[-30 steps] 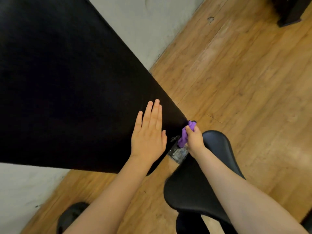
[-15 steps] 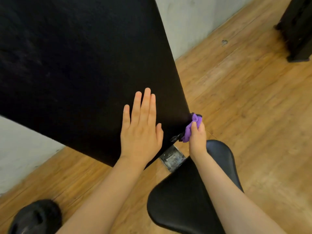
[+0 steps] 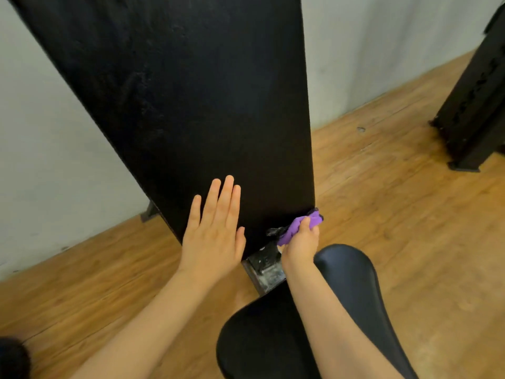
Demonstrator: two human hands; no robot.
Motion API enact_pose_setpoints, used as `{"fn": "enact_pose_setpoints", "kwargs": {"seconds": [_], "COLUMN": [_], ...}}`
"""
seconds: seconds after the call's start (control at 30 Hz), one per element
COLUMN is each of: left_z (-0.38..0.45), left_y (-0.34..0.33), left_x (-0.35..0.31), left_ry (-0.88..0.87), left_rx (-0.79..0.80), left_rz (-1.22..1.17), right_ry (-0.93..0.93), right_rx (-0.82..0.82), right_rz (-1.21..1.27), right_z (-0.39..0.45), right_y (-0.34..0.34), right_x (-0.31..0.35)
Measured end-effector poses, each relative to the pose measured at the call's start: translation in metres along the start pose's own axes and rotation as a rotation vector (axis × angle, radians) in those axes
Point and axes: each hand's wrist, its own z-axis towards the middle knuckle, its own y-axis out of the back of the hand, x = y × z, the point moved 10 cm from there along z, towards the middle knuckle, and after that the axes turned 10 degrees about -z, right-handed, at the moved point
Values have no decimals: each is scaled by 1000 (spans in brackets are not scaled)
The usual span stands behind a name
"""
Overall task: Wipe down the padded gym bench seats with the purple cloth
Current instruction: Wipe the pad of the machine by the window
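A: Left side first — left hand (image 3: 213,236) lies flat on the lower part of the black back pad (image 3: 191,105), fingers straight and together, holding nothing. It looks like a brace.

B: And the cloth?

A: The purple cloth (image 3: 299,225) is bunched in the right hand (image 3: 300,246), fingers curled round it, pressed at the pad's near right corner, just above the metal hinge bracket (image 3: 263,269).

B: Handling?

A: Judged soft and light, limp — it conforms to the corner. A full-fist hold on the bunch suits edge work; spread flat under the palm would suit the broad face. The pad's vinyl looks smooth, likely a little slick, with give beneath.

B: Seat?

A: The black seat pad (image 3: 349,296) sits near and right, under the right forearm, apart from the back pad across the bracket gap.

B: Room?

A: Wood plank floor (image 3: 396,201), pale wall (image 3: 41,146) behind, a black rack upright (image 3: 475,105) far right.
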Motion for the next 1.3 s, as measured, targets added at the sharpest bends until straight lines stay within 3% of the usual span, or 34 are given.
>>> {"fn": "enact_pose_setpoints", "kwargs": {"seconds": [0.1,0.17,0.27,0.4,0.53,0.73,0.93,1.0,1.07,1.17,1.3], "left_z": [2,2,-1,-4,-6,-9,-10,-10,-11,-12,-23], "left_y": [-6,-9,-10,-5,-5,-2,-2,-1,0,2,14], "left_x": [1,2,2,0,0,0,0,0,-2,-3,-2], "left_ry": [-8,-18,-37,-65,-69,-74,-90,-86,-91,-117,-215], "left_rx": [-40,-64,-112,-197,-250,-278,-306,-309,-318,-325,-428], "left_rz": [46,95,154,180,180,184,171,174,175,145,-50], "right_ry": [-41,-59,111,202,15,87,153,96,33,131,95], "right_rx": [-20,56,157,-28,69,186,34,14,41,143,174], "right_rz": [-113,-125,-83,78,226,-13,-49,-47,-92,-113,-141], "right_z": [-28,-41,-39,0,-7,-53,-44,-51,-62,-88,-81], "right_y": [-12,-20,-23,2,-30,-40,-17,-27,-41,-55,-41], "right_x": [-32,-51,-35,-5,-39,-58,-30,-37,-59,-73,-77]}}
